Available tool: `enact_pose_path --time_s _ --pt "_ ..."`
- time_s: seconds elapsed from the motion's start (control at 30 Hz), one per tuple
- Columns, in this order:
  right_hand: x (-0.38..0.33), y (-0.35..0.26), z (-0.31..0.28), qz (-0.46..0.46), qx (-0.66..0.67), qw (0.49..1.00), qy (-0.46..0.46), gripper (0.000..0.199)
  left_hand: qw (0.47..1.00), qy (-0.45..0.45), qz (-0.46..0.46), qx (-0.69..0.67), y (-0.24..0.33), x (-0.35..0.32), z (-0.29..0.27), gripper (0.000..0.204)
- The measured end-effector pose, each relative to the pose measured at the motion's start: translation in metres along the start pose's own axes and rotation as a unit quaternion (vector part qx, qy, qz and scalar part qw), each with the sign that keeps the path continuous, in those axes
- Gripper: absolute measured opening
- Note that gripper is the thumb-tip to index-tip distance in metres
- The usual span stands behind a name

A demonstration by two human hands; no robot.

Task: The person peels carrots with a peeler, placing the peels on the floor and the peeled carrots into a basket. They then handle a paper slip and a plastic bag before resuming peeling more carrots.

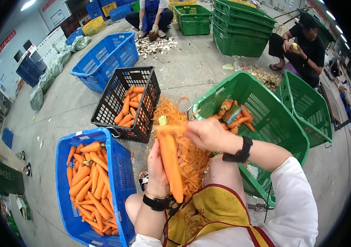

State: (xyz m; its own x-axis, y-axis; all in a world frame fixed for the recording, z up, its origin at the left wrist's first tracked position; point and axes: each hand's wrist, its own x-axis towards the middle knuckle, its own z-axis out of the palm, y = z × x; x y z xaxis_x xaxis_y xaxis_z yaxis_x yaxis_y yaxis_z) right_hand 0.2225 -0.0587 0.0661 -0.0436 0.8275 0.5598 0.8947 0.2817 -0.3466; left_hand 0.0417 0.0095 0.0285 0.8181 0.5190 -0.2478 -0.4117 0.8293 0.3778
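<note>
Upright over my lap, a large peeled carrot [170,164] rests in my left hand [156,166], whose fingers wrap round it from the left and behind. A pale green stub shows at its upper end. My right hand [208,133] is closed on an orange peeler [170,129], smeared by motion, which lies across the carrot near its top. Beneath both hands a heap of orange peelings [194,160] covers the floor between my legs. Some shreds also cling to my yellow apron [220,206].
Left stands a blue crate [122,177] of carrots; ahead, a black crate [148,92] holds several more. A green crate [262,99] at right contains carrots and a coloured packet. Farther off, one person [155,18] crouches by scraps; another [303,45] sits holding a pale round item.
</note>
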Motion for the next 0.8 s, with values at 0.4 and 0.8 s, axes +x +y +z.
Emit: enact_pose_path --time_s 0.4,0.8 --pt "-0.004 -0.003 0.002 -0.019 0.038 0.999 -0.001 0.02 0.999 0.027 -0.022 -0.013 0.007 0.0 -0.001 0.05" --pt "-0.016 0.011 0.017 0.005 0.071 0.997 -0.012 0.014 0.999 0.026 -0.01 0.024 0.003 -0.004 0.011 0.047"
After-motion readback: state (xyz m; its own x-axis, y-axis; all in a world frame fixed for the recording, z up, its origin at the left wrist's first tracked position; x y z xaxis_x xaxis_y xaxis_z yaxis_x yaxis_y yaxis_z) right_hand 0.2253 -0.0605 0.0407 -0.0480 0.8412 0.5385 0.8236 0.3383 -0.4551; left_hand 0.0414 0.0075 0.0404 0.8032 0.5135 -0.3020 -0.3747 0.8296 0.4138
